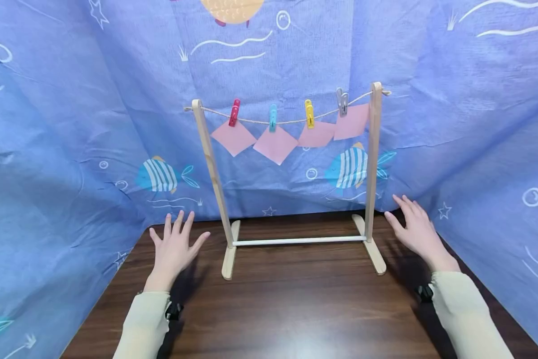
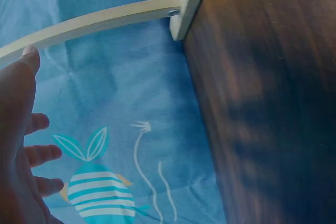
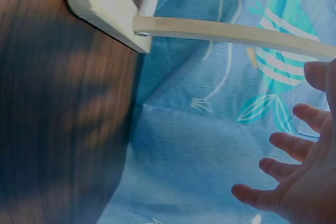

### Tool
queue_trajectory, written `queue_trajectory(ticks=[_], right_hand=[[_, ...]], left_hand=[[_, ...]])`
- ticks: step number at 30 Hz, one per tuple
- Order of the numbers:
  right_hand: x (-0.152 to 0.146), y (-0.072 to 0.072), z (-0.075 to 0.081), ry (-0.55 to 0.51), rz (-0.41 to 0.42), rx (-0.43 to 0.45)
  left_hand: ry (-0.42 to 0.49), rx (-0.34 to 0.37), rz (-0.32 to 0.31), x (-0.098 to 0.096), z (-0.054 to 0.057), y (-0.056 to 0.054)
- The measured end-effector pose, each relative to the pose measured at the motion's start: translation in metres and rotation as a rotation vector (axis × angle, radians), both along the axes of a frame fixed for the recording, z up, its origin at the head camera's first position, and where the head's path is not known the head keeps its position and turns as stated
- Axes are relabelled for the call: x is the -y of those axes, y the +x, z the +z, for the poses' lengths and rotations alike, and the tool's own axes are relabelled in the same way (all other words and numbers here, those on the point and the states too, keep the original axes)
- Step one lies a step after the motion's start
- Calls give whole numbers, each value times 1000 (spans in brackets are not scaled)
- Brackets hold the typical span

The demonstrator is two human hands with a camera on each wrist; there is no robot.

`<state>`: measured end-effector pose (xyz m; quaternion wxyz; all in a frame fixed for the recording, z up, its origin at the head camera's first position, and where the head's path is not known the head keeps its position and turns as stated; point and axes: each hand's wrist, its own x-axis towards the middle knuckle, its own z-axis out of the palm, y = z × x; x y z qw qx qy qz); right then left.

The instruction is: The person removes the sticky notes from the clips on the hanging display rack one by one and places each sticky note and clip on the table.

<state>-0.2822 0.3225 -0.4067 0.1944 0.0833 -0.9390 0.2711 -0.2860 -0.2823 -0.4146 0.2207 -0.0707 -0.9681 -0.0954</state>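
A small wooden clothesline rack [image 1: 371,174] stands at the back of the table, a string [image 1: 291,121] tied between its two posts. Four pink paper squares hang from it: one under a red clothespin [image 1: 234,112], one under a blue clothespin [image 1: 273,118], one under a yellow clothespin [image 1: 309,114] and one under a grey clothespin [image 1: 343,102]. To the left of the rack is my left hand [image 1: 172,254], fingers spread, holding nothing. My right hand [image 1: 417,232] is spread at the rack's right side, also holding nothing. Both hands look apart from the posts.
The rack's feet [image 1: 231,249] and a white crossbar [image 1: 300,241] rest at the back of the dark wooden table [image 1: 296,304]. Behind and at both sides hangs a blue cloth [image 1: 269,199] printed with fish. Black straps [image 1: 173,311] show at the wrists.
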Motion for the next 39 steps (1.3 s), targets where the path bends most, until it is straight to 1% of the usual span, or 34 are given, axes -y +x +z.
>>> queue_trajectory(ticks=[3, 5, 8, 10, 12, 15, 18, 21, 23, 26, 28, 31, 36, 39], right_hand=[[3, -2, 9, -18, 34, -46], [5, -2, 16, -35, 43, -61], [8, 0, 27, -61, 32, -92], [11, 2, 35, -86, 25, -116], [15, 3, 44, -119, 21, -146], [21, 5, 61, -177, 22, -191], [28, 10, 80, -225, 23, -236], [35, 15, 98, -251, 28, -278], [41, 17, 108, -270, 39, -307], [51, 18, 121, -312, 57, -346], [61, 18, 129, -342, 73, -369], [78, 15, 143, -390, 115, -401], [114, 10, 171, -449, 214, -449], [135, 10, 188, -462, 284, -471]], left_hand=[[34, 6, -5, 2, 8, 1], [70, 20, -17, 2, 13, 2], [134, 36, -54, 1, 22, 1], [194, 48, -82, -1, 31, 2], [271, 53, -114, -3, 42, 3], [419, 61, -161, -9, 62, 5], [581, 50, -213, -17, 81, 7], [720, 28, -269, -25, 98, 11], [793, 13, -308, -30, 108, 13], [871, 2, -367, -38, 119, 16], [912, 5, -398, -45, 124, 18], [985, 16, -434, -55, 126, 18], [1109, 43, -496, -71, 125, 9], [1143, 63, -532, -80, 125, 5]])
